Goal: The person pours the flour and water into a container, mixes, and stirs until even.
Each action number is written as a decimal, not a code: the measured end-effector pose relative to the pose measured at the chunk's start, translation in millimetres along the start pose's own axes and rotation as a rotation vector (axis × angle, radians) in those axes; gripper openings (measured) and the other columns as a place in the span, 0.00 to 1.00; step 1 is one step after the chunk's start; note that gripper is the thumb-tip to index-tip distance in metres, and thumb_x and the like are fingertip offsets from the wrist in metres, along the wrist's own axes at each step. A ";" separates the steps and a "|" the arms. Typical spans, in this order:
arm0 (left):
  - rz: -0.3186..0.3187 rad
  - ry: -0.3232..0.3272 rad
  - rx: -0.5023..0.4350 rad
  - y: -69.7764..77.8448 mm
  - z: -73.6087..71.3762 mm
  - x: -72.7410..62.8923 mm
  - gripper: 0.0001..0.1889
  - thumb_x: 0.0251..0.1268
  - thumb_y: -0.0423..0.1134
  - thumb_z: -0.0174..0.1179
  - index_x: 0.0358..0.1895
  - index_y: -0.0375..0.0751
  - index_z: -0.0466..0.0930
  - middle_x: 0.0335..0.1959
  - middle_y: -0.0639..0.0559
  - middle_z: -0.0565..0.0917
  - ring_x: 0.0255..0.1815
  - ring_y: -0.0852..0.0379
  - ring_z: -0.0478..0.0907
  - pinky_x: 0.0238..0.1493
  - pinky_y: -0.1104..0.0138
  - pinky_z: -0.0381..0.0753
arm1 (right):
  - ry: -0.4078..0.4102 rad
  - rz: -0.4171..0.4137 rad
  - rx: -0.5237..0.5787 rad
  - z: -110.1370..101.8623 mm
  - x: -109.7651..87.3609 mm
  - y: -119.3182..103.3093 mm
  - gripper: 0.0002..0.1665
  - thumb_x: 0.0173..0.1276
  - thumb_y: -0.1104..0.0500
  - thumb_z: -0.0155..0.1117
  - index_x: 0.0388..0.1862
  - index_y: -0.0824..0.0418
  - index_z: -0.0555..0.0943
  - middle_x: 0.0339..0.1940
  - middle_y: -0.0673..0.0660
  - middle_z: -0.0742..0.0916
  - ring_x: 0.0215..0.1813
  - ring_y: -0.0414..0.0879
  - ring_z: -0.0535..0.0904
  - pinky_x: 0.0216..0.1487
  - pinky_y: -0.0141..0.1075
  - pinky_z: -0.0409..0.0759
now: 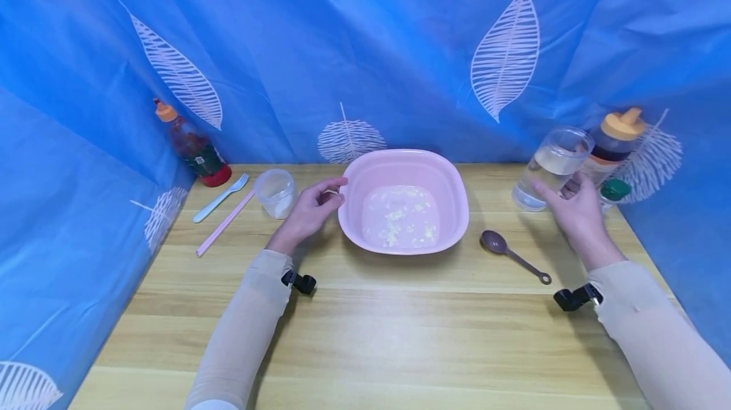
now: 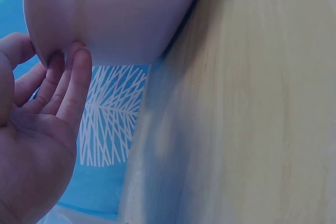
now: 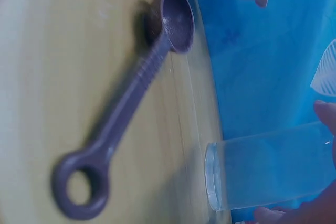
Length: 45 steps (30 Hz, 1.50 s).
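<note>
- A red sauce bottle (image 1: 194, 153) leans outward in view at the back; before it lie a light-blue fork (image 1: 219, 199) and a pink stick (image 1: 227, 221), probably set aside to leave the middle free.
- A clear cup (image 1: 273, 185) holds something white, near the left hand (image 1: 305, 214).
- That hand's thumb and fingers pinch the rim of the pink basin (image 1: 404, 169), likely to steady it.
- The basin sits centrally, where both hands can reach; pale yellowish bits lie in its bottom.
- A brown spoon (image 1: 516, 256) rests on the table (image 1: 400, 340), handle towards the person, presumably for easy pickup.
- The glass (image 1: 539, 176) contains clear liquid; the right hand (image 1: 579, 219) straddles it, but I cannot tell whether its fingers grasp.
- Behind are a yellow-capped bottle (image 1: 621, 129) and green-lidded container (image 1: 615, 190).
</note>
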<state>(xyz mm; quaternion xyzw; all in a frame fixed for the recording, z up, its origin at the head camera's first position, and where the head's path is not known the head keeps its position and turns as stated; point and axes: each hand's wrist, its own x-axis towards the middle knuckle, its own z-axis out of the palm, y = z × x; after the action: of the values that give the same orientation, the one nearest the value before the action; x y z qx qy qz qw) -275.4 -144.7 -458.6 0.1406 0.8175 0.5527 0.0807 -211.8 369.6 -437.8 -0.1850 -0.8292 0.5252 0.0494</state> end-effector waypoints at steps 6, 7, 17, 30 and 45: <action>0.001 -0.004 -0.002 1.1 -1.1 -1.1 0.24 0.81 0.41 0.62 0.75 0.45 0.78 0.62 0.39 0.83 0.50 0.50 0.81 0.53 0.53 0.84 | -0.065 -0.015 -0.060 -3.8 -22.8 8.6 0.61 0.81 0.36 0.60 0.91 0.64 0.38 0.90 0.72 0.54 0.86 0.70 0.59 0.81 0.40 0.71; 0.001 -0.004 -0.001 1.0 -1.2 -1.2 0.24 0.81 0.41 0.62 0.76 0.45 0.78 0.62 0.39 0.83 0.50 0.50 0.81 0.53 0.53 0.84 | -0.065 -0.032 -0.075 -4.3 -26.7 10.7 0.60 0.81 0.37 0.59 0.91 0.64 0.39 0.89 0.72 0.56 0.86 0.66 0.64 0.76 0.32 0.75; 0.011 0.000 -0.017 -1.5 -2.0 -0.8 0.24 0.80 0.41 0.62 0.75 0.45 0.78 0.62 0.39 0.83 0.51 0.50 0.83 0.55 0.55 0.84 | -0.065 -0.329 -0.246 -6.7 -64.5 29.0 0.29 0.81 0.52 0.66 0.71 0.70 0.79 0.49 0.36 0.89 0.44 0.12 0.76 0.46 0.11 0.75; 0.025 0.004 -0.035 -1.8 -0.2 -0.3 0.24 0.80 0.40 0.62 0.75 0.43 0.78 0.62 0.38 0.82 0.49 0.52 0.83 0.56 0.49 0.84 | -0.206 -0.454 -0.528 -17.6 -93.9 59.4 0.07 0.72 0.62 0.75 0.46 0.63 0.91 0.36 0.54 0.88 0.33 0.29 0.72 0.31 0.29 0.72; 0.024 -0.005 -0.037 -3.3 -0.5 1.7 0.24 0.80 0.40 0.62 0.75 0.44 0.78 0.61 0.38 0.82 0.50 0.51 0.83 0.60 0.47 0.84 | -0.317 -0.385 -0.642 -13.9 -92.7 64.9 0.06 0.70 0.56 0.78 0.37 0.54 0.88 0.35 0.49 0.84 0.37 0.36 0.73 0.38 0.33 0.71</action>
<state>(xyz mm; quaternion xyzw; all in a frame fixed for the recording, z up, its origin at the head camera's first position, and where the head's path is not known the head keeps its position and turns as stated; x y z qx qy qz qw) -277.6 -145.7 -461.3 0.1502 0.8052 0.5682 0.0786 -105.5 372.9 -478.9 0.0506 -0.9679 0.2428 -0.0420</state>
